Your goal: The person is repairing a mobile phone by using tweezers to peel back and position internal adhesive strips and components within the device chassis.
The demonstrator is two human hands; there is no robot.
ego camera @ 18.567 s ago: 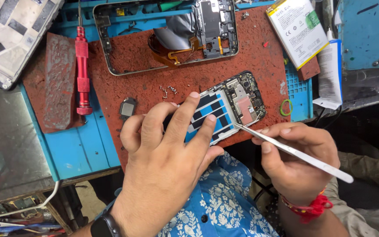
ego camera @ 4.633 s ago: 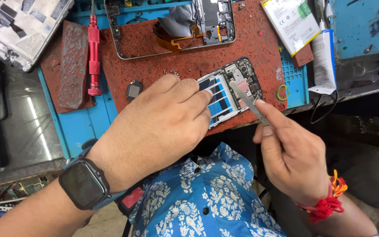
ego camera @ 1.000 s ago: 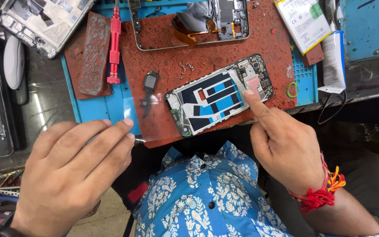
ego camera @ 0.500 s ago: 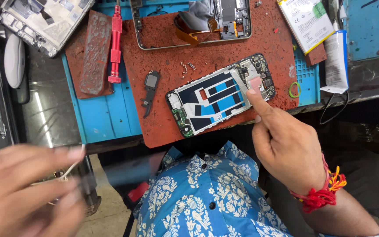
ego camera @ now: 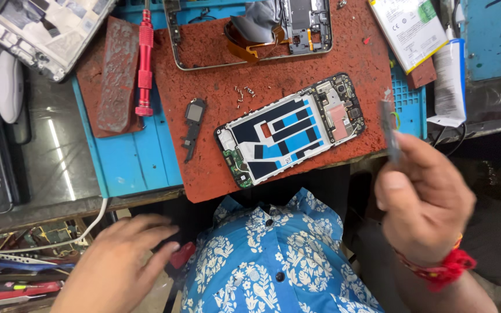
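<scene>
An opened phone (ego camera: 290,128) with blue and black inner parts lies face down on a red-brown mat (ego camera: 273,75). My right hand (ego camera: 423,200) is to its right, off the phone, gripping metal tweezers (ego camera: 389,134) that point upward. My left hand (ego camera: 117,261) hangs low at the bottom left, below the bench edge, fingers spread and holding nothing. Several tiny screws (ego camera: 242,93) lie on the mat above the phone, and a small black speaker part (ego camera: 192,116) rests at the mat's left edge.
A red screwdriver (ego camera: 144,61) lies on a blue mat (ego camera: 134,156) beside a worn red-brown block (ego camera: 114,72). A phone frame with an orange flex cable (ego camera: 250,29) sits at the top. A battery (ego camera: 408,26) lies top right, another opened device (ego camera: 47,29) top left.
My right hand has lifted off the phone's upper end and pulled right with the tweezers. My left hand has dropped lower and spread its fingers.
</scene>
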